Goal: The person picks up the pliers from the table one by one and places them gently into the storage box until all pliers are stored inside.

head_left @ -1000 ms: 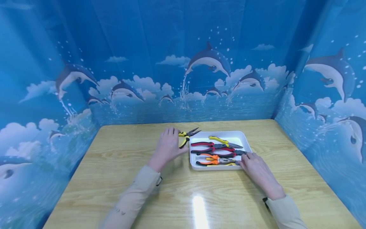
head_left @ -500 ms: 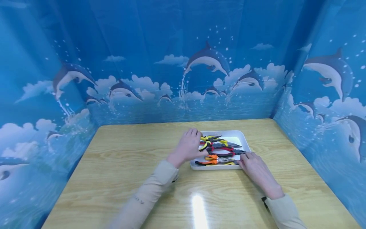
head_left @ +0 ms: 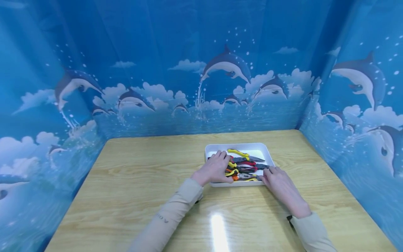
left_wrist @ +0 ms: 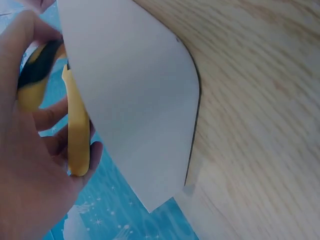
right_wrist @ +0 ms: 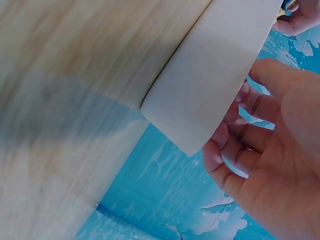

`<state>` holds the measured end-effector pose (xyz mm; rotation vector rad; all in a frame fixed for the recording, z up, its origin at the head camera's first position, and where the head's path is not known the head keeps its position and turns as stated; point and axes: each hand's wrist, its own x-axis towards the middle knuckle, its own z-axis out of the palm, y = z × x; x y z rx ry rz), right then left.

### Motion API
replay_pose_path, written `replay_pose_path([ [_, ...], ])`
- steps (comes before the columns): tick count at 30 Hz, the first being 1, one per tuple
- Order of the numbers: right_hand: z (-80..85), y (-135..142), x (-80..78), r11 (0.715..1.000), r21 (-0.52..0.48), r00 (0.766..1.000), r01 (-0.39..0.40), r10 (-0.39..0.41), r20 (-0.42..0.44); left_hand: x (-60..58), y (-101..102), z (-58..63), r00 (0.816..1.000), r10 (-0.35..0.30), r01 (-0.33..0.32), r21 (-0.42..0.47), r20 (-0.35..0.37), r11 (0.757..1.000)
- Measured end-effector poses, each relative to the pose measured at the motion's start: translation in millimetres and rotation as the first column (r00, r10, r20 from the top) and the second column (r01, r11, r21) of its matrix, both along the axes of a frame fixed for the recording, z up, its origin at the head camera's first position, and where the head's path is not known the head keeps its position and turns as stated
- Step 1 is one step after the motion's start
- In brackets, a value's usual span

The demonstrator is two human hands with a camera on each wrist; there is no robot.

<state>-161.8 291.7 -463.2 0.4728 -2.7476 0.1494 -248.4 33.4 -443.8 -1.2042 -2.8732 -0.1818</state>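
Note:
My left hand point(head_left: 214, 169) holds a pair of yellow-and-black long-nose pliers point(head_left: 232, 172) by the handles, low over the left part of a white tray point(head_left: 267, 154). In the left wrist view, my fingers curl round one yellow handle point(left_wrist: 78, 125) while the other handle lies by the thumb. The tray hides the jaws there. At the tray's near right corner, my right hand point(head_left: 281, 185) grips the rim, its fingertips bent over the edge in the right wrist view. Several other pliers lie in the tray: a yellow pair point(head_left: 242, 153) at the back, red-and-black ones point(head_left: 252, 163), and an orange-handled pair point(head_left: 235, 177) partly covered by my left hand.
The tray stands on a wood-grain table point(head_left: 151, 164), right of its middle and toward the back. A blue curtain point(head_left: 163, 42) printed with dolphins encloses the back and both sides. A bright light reflection lies on the table in front.
My left hand has carried the yellow-and-black pliers rightward from beside the tray's left edge to over it, then lower and nearer. My right hand has stayed at the tray's corner.

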Motion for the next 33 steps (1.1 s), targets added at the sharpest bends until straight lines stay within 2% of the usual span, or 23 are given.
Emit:
replay_pose_path([
  [4, 2.3, 0.4, 0.7, 1.000, 0.007, 1.000, 0.011, -0.011, 0.012, -2.8, 0.0, -1.5, 0.999, -0.022, 0.022, 0.013, 0.032, 1.000],
  [15, -0.5, 0.8, -1.1, 1.000, 0.012, 1.000, 0.006, -0.006, 0.005, -3.0, -7.0, -0.1, 0.997, -0.078, 0.077, 0.072, 0.018, 0.994],
  [20, -1.0, 0.4, -1.7, 1.000, 0.013, 1.000, 0.001, -0.001, 0.000, -1.9, -9.5, 0.1, 0.998, -0.064, 0.063, 0.140, 0.007, 0.988],
  [28, -0.1, 0.3, -4.1, 1.000, 0.014, 1.000, -0.003, 0.003, -0.001, 3.2, -13.4, 3.2, 0.992, -0.009, 0.036, 0.217, -0.123, 0.976],
  [33, 1.4, 1.8, -3.8, 1.000, 0.020, 1.000, 0.004, -0.004, 0.007, 7.6, -17.3, 4.2, 0.988, 0.028, 0.015, 0.276, -0.149, 0.961],
])
